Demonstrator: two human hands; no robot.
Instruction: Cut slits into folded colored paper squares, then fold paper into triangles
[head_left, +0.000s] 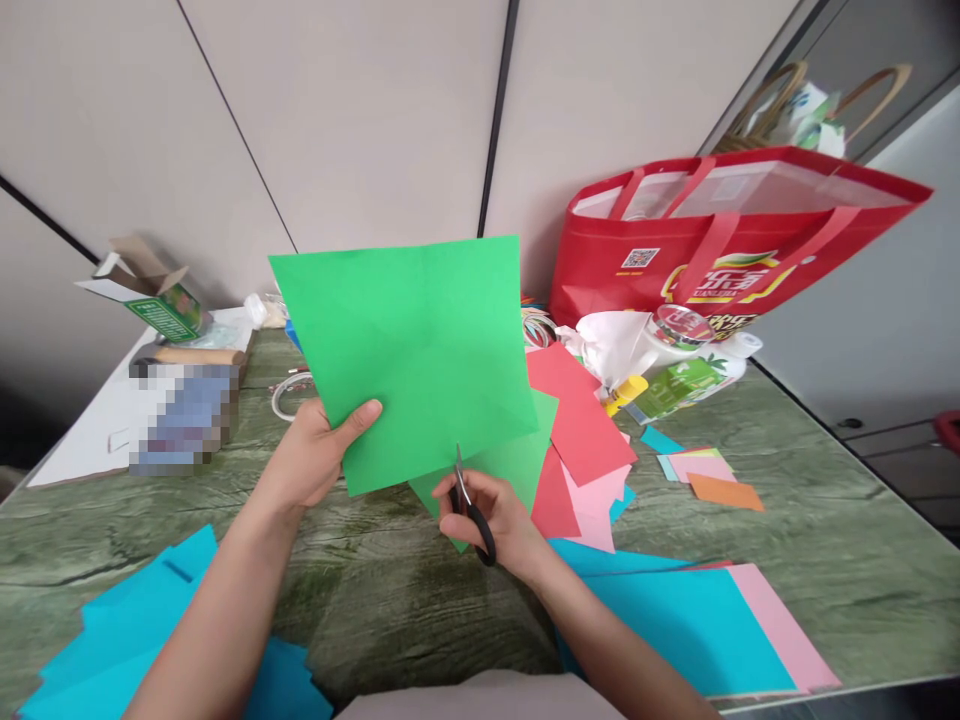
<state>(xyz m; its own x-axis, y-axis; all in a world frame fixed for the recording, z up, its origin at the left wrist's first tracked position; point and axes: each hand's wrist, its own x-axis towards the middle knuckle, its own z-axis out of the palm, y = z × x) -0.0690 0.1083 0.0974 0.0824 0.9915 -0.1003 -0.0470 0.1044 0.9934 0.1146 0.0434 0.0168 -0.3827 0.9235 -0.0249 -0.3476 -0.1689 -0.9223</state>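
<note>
A large green sheet of paper [412, 350] is held up over the table by my left hand [319, 450], thumb on its front face and fingers behind. My right hand [491, 520] grips black-handled scissors [480, 530]. Their blades point up at the sheet's lower edge, one blade showing in front of the paper. Behind and below lies another green piece of paper [544, 450], partly covered by the held sheet. Red paper [581, 410] and pink paper [600, 500] lie just right of it.
Blue sheets lie at the front left [142, 620] and front right [675, 620]. Small paper scraps [724, 490] sit at right. A red bag [637, 240], a yellow glue stick [626, 393] and a green packet [679, 390] stand behind. A green box [169, 310] is at far left.
</note>
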